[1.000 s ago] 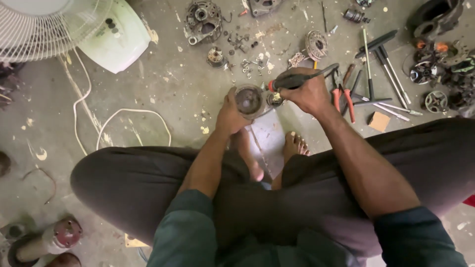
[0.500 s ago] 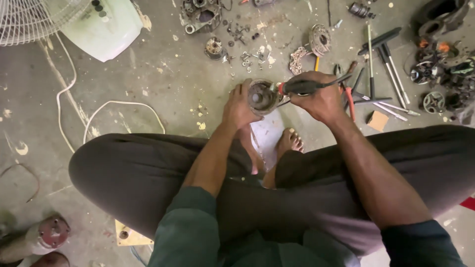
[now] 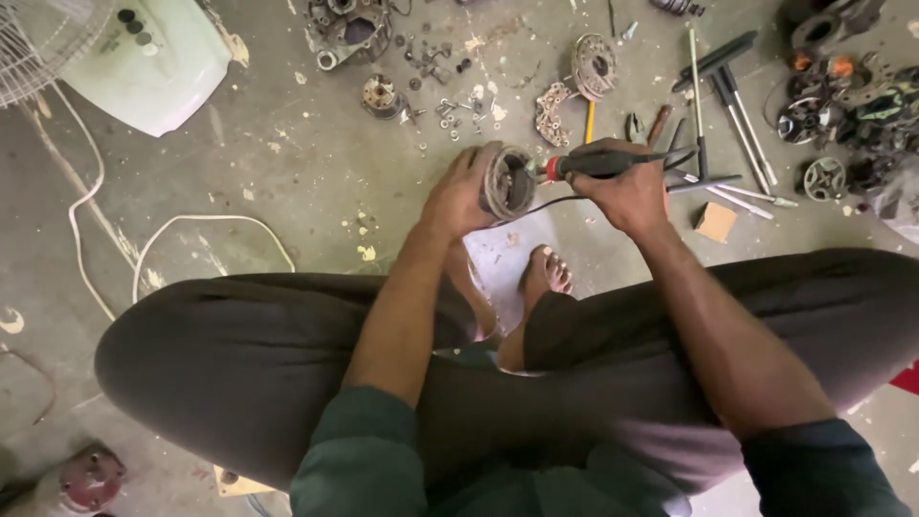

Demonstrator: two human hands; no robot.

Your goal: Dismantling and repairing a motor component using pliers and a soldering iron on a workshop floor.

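While the left hand (image 3: 459, 196) wraps its fingers round a round metal part (image 3: 507, 182) above the feet, the right hand (image 3: 627, 187) grips a soldering iron (image 3: 598, 165), tip touching the part's right side.

Fan base (image 3: 158, 67) far left, round part (image 3: 507, 182) centre, tools (image 3: 728, 86) right

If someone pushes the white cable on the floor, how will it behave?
The white cable lies in loose curves, so it is probably floppy and would bend rather than slide whole. It looks thin, so likely light. The floor looks rough and dusty, so it may drag.
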